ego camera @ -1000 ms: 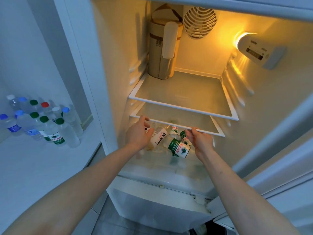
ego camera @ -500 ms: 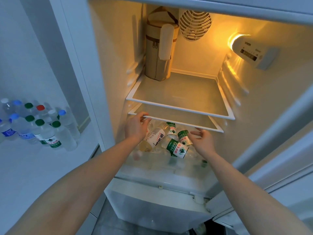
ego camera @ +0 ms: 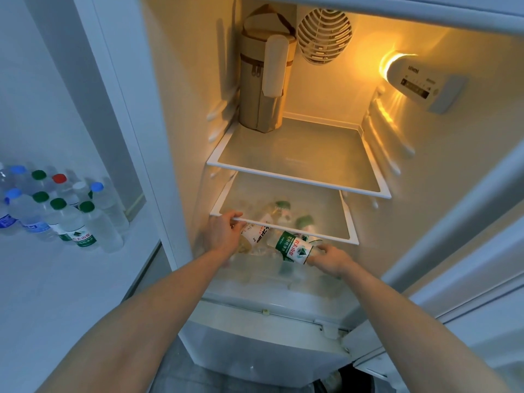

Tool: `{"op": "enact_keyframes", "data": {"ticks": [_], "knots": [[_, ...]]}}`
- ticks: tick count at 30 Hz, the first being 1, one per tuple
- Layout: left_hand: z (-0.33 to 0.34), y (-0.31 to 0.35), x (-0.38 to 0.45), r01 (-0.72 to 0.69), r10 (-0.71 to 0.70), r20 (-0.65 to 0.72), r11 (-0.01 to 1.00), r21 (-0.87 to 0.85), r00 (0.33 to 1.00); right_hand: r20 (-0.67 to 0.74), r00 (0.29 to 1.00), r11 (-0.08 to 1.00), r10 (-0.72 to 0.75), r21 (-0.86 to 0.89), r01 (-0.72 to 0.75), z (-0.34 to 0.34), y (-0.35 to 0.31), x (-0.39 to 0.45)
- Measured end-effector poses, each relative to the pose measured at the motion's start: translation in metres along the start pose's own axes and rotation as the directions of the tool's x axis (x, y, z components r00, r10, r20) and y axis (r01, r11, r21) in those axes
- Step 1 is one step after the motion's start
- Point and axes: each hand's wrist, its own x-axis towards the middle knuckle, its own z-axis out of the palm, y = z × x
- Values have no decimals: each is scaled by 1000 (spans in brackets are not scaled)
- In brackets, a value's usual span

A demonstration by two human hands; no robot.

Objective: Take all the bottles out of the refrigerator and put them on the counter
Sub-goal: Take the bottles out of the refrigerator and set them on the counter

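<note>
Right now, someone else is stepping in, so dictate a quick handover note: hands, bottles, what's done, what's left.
Left hand: fingers hooked over the lower glass shelf, holding no bottle.
Right hand: touching the green-label bottle; grip unclear.
Done: a cluster of capped bottles stands on the counter.
Left: several bottles lie under that shelf; count unclear.
</note>
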Motion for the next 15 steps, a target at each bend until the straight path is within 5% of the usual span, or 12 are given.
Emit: {"op": "enact_keyframes", "data": {"ticks": [11, 15], "knots": [[3, -3, -1, -14, 13, -28, 999, -31, 1000, -192, 981, 998, -31, -52, 21, 29, 2, -12], [3, -3, -4, -12, 11, -26, 1000, -22, 1000, -461, 831, 950, -312, -167, 264, 60, -13, -28]]}}
